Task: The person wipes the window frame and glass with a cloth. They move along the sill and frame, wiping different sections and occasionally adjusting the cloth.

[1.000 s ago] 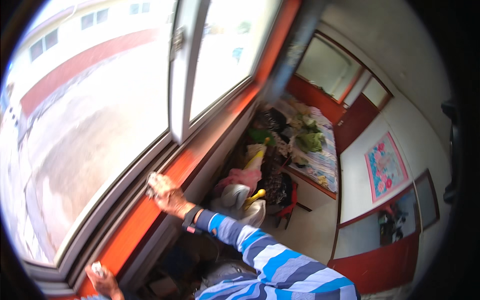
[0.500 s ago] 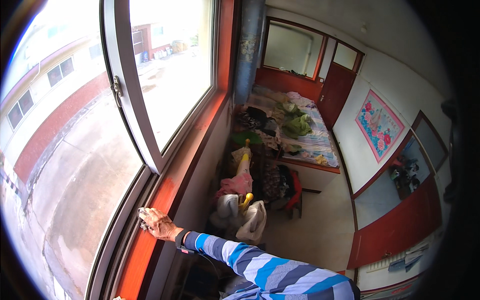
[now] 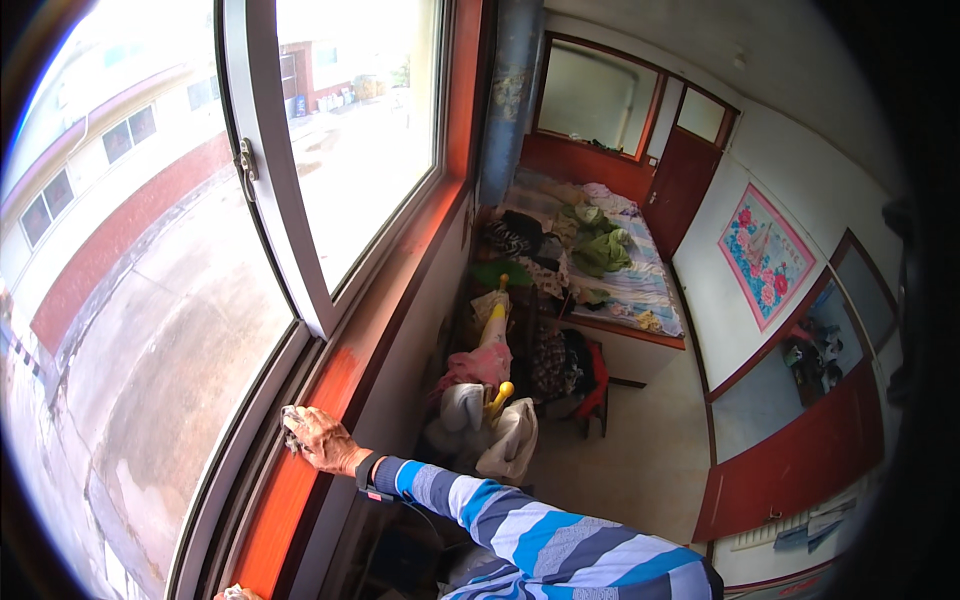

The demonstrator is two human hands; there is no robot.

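Note:
My right hand (image 3: pixel 322 441) is closed on a small grey rag (image 3: pixel 292 428) and presses it on the inner edge of the red window sill (image 3: pixel 345 378), beside the sliding window's track (image 3: pixel 262 432). Its arm reaches across from the lower right in a striped blue sleeve, with a dark band at the wrist. Only a sliver of my left hand (image 3: pixel 240 593) shows at the bottom edge, on the near end of the sill. A whitish patch lies at it, but its fingers are cut off by the picture's edge.
The window frame (image 3: pixel 285 200) with its latch (image 3: pixel 246 160) rises on the left, a paved yard beyond. Below the sill stand pale bags (image 3: pixel 510 440), a pink cloth (image 3: pixel 478 366) and yellow-knobbed posts. Further back is a bed (image 3: pixel 630 290) strewn with clothes; a red door (image 3: pixel 800 455) stands right.
The whole view has shifted slightly, and a little more of my left hand shows at the bottom edge. My right hand stays at nearly the same place on the sill with the rag.

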